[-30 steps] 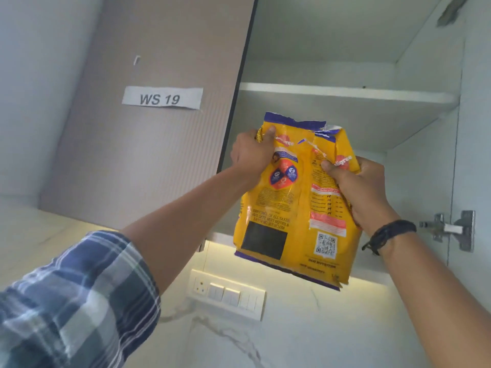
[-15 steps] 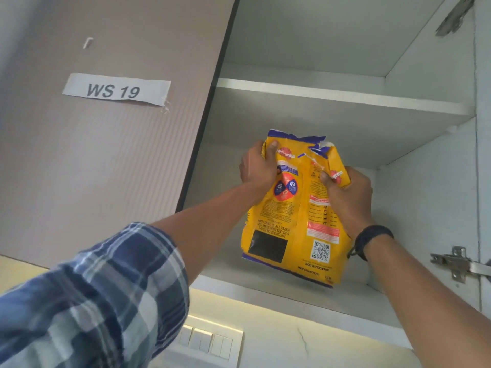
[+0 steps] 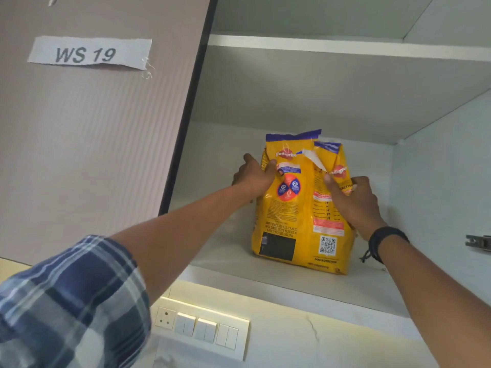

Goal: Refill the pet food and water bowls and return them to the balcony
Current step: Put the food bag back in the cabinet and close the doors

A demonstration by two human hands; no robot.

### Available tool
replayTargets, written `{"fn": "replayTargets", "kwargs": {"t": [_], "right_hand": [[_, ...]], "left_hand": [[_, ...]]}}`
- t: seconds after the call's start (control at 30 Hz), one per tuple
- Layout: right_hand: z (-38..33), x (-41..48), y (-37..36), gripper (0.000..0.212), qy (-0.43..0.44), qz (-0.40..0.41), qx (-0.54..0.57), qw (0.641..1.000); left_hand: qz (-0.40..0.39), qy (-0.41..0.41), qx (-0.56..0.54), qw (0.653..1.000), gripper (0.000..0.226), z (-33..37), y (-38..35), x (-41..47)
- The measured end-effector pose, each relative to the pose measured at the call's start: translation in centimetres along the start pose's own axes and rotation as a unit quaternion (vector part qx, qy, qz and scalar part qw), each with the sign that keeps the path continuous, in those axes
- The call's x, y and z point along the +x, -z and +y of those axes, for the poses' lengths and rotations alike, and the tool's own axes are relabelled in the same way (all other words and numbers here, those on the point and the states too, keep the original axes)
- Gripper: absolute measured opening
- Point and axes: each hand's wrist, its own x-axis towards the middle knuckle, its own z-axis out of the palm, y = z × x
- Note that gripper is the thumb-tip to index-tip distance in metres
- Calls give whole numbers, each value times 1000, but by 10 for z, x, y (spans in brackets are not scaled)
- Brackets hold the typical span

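A yellow dog food bag point(image 3: 297, 216) with a purple torn top stands upright on the bottom shelf point(image 3: 265, 277) of an open wall cabinet. My left hand point(image 3: 252, 176) grips the bag's upper left side. My right hand point(image 3: 353, 197), with a black band at the wrist, grips its upper right side. No pet bowls are in sight.
The cabinet's neighbouring door point(image 3: 93, 134) on the left carries a paper label "WS 19" point(image 3: 87, 53). An upper shelf point(image 3: 345, 47) spans the cabinet. A metal hinge point(image 3: 478, 243) sticks out at the right wall. A switch panel point(image 3: 202, 330) sits on the wall below.
Both hands have carried the bag up and inward from in front of the cabinet; it now rests on the bottom shelf. The camera has moved closer.
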Motion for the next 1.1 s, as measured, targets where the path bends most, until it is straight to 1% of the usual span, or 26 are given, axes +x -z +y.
{"fn": "replayTargets", "kwargs": {"t": [0.07,0.13,0.17,0.23,0.27,0.3,0.33,0.37,0.43,0.5,0.6,0.7,0.8,0.87,0.93,1.0,1.1], "right_hand": [[2,-7,7,90,-41,-49,10,998],[2,-14,18,108,-74,-132,-13,988],[2,-17,23,114,-85,-185,-34,978],[4,-24,27,121,-97,-274,-70,954],[6,-28,26,121,-102,-290,-78,948],[9,-30,25,121,-106,-286,-79,949],[11,-32,23,121,-105,-276,-78,952],[12,-33,22,121,-101,-269,-80,954],[14,-34,18,115,-90,-257,-110,956],[16,-39,14,102,-75,-223,-167,957],[25,-44,8,97,-40,-184,-276,943],[27,-51,10,93,-40,-201,-309,929],[25,-66,15,97,-46,-235,-317,918],[21,-76,19,90,-40,-241,-320,915],[13,-86,25,82,-30,-256,-323,910],[4,-96,30,80,-21,-270,-325,906],[-2,-107,37,75,-18,-283,-314,906]], "left_hand": [[-65,39,-28,997,94,-4,2,-15],[-144,55,-28,988,107,-5,11,-30],[-188,49,-7,981,106,-7,17,-34],[-281,20,40,959,87,-11,27,-42],[-315,8,59,947,85,-14,28,-46],[-329,-1,73,941,94,-17,27,-48],[-325,-9,77,943,103,-19,25,-48],[-310,-12,79,947,108,-20,21,-50],[-269,-34,87,959,108,-21,12,-52],[-233,-70,125,962,108,-27,0,-52],[-201,-81,162,963,115,-37,-20,-57],[-187,-72,177,964,116,-38,-28,-65],[-211,-89,213,950,115,-37,-20,-76],[-225,-113,251,935,109,-39,-11,-84],[-228,-130,265,928,92,-43,-3,-95],[-233,-148,273,922,74,-48,4,-104],[-228,-159,300,913,63,-48,15,-116]]}}
